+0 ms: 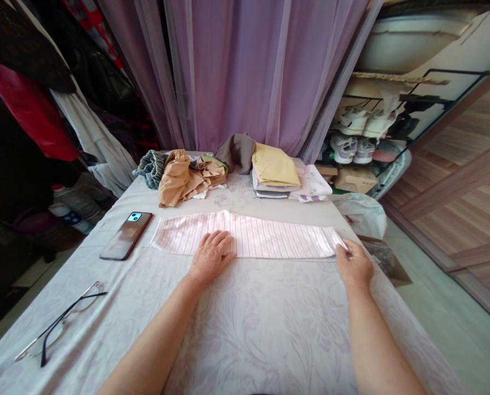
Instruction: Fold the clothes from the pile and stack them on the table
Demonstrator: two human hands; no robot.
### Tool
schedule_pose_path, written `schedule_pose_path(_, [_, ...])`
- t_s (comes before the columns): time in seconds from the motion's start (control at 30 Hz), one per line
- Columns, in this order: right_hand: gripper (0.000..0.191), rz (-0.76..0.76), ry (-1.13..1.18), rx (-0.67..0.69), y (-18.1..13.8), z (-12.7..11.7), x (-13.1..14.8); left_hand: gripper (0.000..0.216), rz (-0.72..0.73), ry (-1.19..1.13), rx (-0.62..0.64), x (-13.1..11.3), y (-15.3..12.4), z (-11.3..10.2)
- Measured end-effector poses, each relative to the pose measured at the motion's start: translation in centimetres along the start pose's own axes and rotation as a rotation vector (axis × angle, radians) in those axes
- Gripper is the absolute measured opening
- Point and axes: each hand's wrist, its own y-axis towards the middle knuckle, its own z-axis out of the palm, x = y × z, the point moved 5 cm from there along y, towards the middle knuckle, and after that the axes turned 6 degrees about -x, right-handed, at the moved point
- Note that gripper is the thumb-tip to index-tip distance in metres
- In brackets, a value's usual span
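Observation:
A pink-and-white striped garment (265, 237) lies folded into a long strip across the cloth-covered table (245, 329). My left hand (210, 257) rests flat on its middle with the fingers spread, pressing it down. My right hand (354, 264) pinches the strip's right end between thumb and fingers at the table's right edge.
A phone (127, 235) lies to the left of the strip and eyeglasses (59, 323) at the near left. Behind are a heap of unfolded clothes (185, 175) and a stack of folded ones (275, 173). A shoe rack (368, 137) stands at the right, with hanging clothes at the left.

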Motion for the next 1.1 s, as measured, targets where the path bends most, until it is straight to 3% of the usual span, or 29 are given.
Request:
schedule_pose_path(0.2, [0.053, -0.030, 0.167, -0.082, -0.8, -0.7, 4.1, 0.040, -0.005, -0.006, 0.019, 0.0, 0.0, -0.1])
schedule_pose_path(0.4, [0.044, -0.200, 0.251, 0.051, -3.2, -0.1, 12.4, 0.040, -0.015, 0.001, 0.040, -0.1, 0.1, -0.2])
schedule_pose_path(0.6, [0.035, -0.428, 0.330, 0.230, -8.2, 3.5, 18.5, 0.040, -0.007, 0.014, 0.033, -0.2, 0.0, -0.2])
schedule_pose_path(0.8, [0.031, -0.564, 0.223, 0.320, -12.2, 6.4, 20.2, 0.041, 0.000, -0.007, 0.011, -0.1, 0.0, -0.1])
schedule_pose_path(1.1, [0.027, -0.711, 0.184, 0.307, -13.7, 6.2, 21.2, 0.041, 0.005, -0.024, -0.001, 0.0, -0.1, 0.0])
